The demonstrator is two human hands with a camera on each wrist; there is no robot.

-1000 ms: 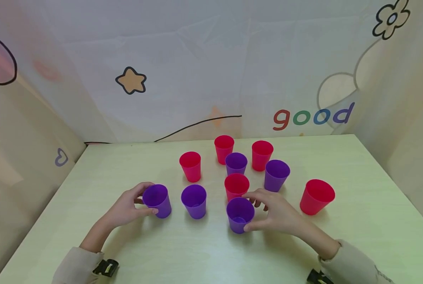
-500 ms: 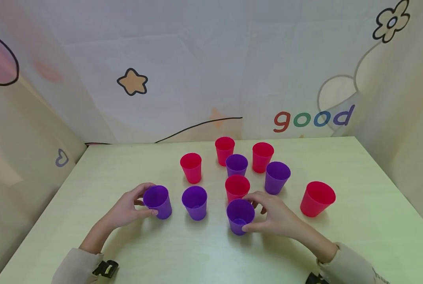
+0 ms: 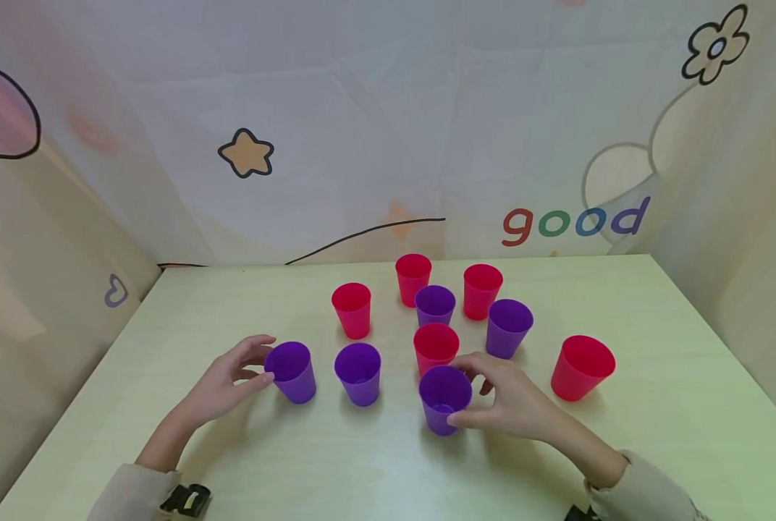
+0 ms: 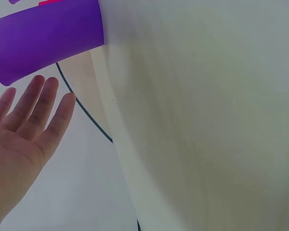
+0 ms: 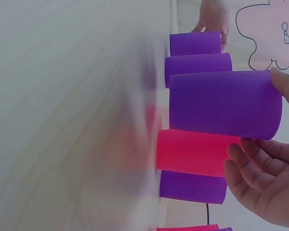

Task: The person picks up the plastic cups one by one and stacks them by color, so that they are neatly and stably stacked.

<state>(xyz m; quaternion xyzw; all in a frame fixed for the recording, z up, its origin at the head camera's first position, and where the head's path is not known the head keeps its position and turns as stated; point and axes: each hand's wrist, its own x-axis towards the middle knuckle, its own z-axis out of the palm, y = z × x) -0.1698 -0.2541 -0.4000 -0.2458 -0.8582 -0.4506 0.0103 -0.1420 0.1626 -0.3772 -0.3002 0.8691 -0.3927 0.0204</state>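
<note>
My left hand (image 3: 228,380) is just left of a purple cup (image 3: 291,373) standing upright on the table. Its fingers look relaxed and apart from the cup's wall in the left wrist view. With thumb and fingers, my right hand (image 3: 508,398) holds the nearest purple cup (image 3: 443,401) by its rim. In the right wrist view the thumb (image 5: 285,84) lies on one side of that cup and the fingertips on the other. Between the hands stands another purple cup (image 3: 358,376). A red cup (image 3: 435,344) is directly behind the held cup, partly hidden by it.
Farther back stand red cups, one at the left (image 3: 352,311), one at the rear (image 3: 413,281) and one beside it (image 3: 482,291). Two purple cups (image 3: 435,305) (image 3: 508,329) are among them. A lone red cup (image 3: 580,369) stands at right. A printed cloth backdrop (image 3: 362,130) borders the table (image 3: 336,470).
My left hand has let go of the left purple cup and drawn slightly left, its fingers loosening. My right hand keeps its hold, and its cup has shifted very slightly right.
</note>
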